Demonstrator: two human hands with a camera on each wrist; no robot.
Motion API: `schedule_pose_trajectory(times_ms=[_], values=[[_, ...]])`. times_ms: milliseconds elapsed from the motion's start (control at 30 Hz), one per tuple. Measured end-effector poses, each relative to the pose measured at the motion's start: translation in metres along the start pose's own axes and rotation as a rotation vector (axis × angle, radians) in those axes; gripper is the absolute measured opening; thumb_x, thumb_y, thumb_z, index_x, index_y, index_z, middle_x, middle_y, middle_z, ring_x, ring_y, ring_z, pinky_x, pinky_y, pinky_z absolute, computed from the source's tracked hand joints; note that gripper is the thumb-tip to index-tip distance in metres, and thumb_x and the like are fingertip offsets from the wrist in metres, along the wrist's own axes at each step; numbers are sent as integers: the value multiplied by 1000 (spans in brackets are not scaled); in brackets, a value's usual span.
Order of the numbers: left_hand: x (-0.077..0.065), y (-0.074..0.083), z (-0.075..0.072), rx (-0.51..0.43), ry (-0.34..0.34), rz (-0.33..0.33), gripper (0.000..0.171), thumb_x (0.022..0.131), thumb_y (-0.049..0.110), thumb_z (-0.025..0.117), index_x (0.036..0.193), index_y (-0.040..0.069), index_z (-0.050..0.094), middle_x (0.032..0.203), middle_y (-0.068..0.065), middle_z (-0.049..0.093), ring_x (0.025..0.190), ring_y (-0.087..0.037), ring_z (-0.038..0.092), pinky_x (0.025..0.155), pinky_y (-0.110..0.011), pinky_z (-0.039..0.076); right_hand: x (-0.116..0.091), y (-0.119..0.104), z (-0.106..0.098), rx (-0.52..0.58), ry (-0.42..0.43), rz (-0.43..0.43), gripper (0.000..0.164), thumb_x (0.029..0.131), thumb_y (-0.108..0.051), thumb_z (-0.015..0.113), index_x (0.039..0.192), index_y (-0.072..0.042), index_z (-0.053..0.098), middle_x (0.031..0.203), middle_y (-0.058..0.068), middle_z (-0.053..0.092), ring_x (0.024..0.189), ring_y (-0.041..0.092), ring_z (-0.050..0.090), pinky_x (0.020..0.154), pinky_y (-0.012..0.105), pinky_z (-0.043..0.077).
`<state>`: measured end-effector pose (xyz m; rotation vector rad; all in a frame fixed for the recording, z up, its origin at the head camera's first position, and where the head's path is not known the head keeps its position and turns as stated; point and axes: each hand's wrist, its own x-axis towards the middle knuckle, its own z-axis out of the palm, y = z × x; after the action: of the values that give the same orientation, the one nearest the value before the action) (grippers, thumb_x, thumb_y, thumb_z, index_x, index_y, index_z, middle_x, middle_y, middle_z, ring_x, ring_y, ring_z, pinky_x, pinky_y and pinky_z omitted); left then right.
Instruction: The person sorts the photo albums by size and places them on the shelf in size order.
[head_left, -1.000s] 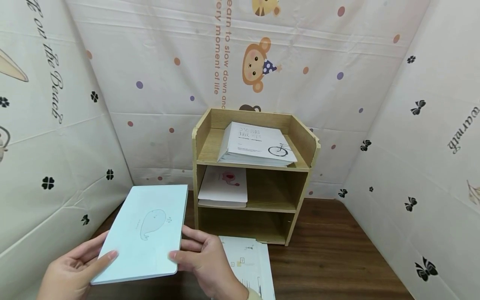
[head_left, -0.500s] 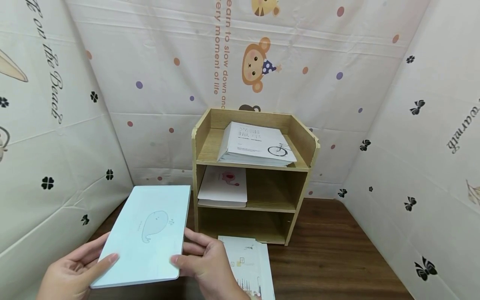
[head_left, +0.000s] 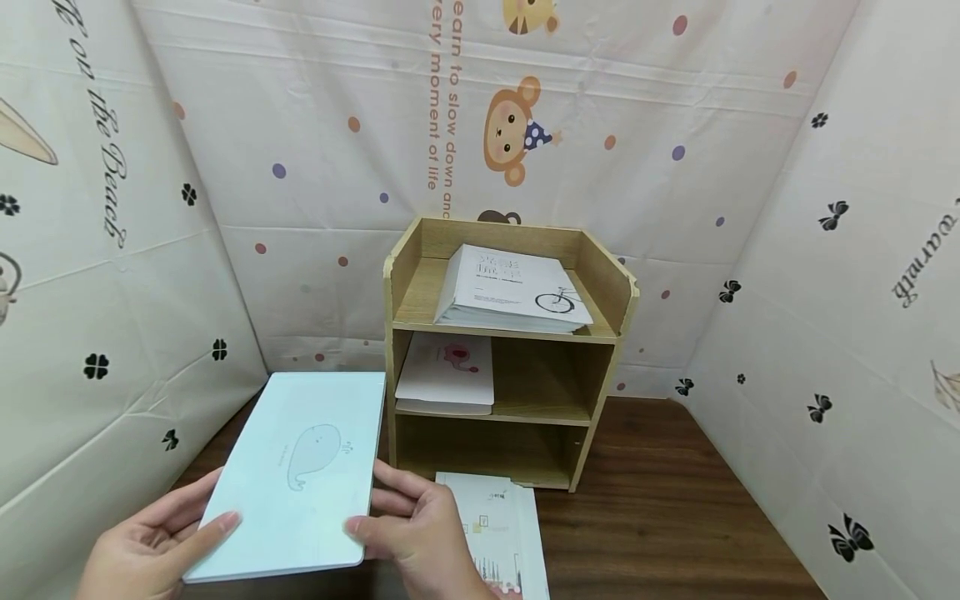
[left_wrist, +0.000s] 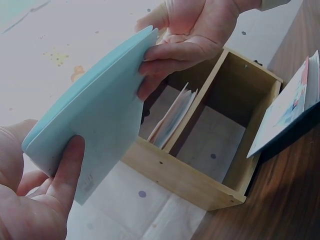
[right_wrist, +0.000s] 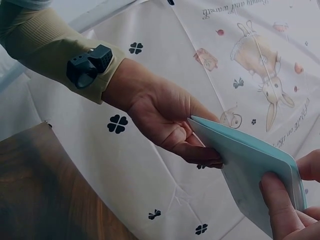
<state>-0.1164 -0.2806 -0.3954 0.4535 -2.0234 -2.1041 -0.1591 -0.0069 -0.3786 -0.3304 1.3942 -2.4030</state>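
A thin light-blue notebook (head_left: 300, 467) with a whale drawing on its cover is held up at the left of the head view, cover facing up. My left hand (head_left: 153, 537) pinches its lower left corner, thumb on the cover and fingers beneath. On the opposite edge, my right hand (head_left: 423, 529) grips the lower right side, thumb also on top. Both wrist views show the notebook's underside, with fingers of the left hand (left_wrist: 45, 190) spread against it. Part of the right palm (left_wrist: 200, 30) is visible past the far edge.
A three-level wooden shelf (head_left: 502, 421) stands behind. Its top holds a thick white book stack (head_left: 517, 287); the middle level holds pink-printed notebooks (head_left: 446, 371) at left. In front lies a white illustrated book (head_left: 498, 517) on the dark wooden table (head_left: 660, 500). Patterned cloth (head_left: 315, 167) surrounds the table.
The blue notebook has shifted slightly right and down in the head view, both hands moving along with it. The shelf and its contents stay put.
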Motion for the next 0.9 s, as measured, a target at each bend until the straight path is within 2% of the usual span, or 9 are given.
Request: schedule_pose_trajectory(times_ms=[167,433,633,767,900], values=[[-2,0,0,22,5,-48,44,85,17,86,114,47,70,98,22,76,85,-12,77,68,-33,64,-3,-2,-1,-7,-1,2,65,78,16,74,140,6,58,115,26,73,92,27,75,72,36,64],[-6,5,5,15,-8,-59,42,86,16,84,106,50,71,98,23,75,85,-9,76,70,-31,64,-7,-3,-3,-32,-4,-14,65,78,14,75,140,4,59,117,25,73,95,27,75,72,36,64],[-10,6,13,-13,-2,-28,43,86,10,83,104,48,72,97,21,76,86,-8,75,69,-29,64,-9,-3,-7,-51,13,-28,65,78,13,76,140,5,58,117,25,73,96,26,75,72,35,64],[-11,5,18,-2,12,-19,43,84,13,85,105,47,71,96,21,76,85,-9,76,69,-29,64,-9,-4,-8,-40,30,-33,63,78,13,77,139,4,59,117,26,73,95,26,75,71,34,64],[-11,3,23,-40,6,-2,42,85,10,84,108,44,74,97,17,77,85,-10,76,68,-30,64,-9,-4,-9,-32,50,-38,63,79,13,78,139,4,60,117,26,73,94,27,76,71,35,65]])
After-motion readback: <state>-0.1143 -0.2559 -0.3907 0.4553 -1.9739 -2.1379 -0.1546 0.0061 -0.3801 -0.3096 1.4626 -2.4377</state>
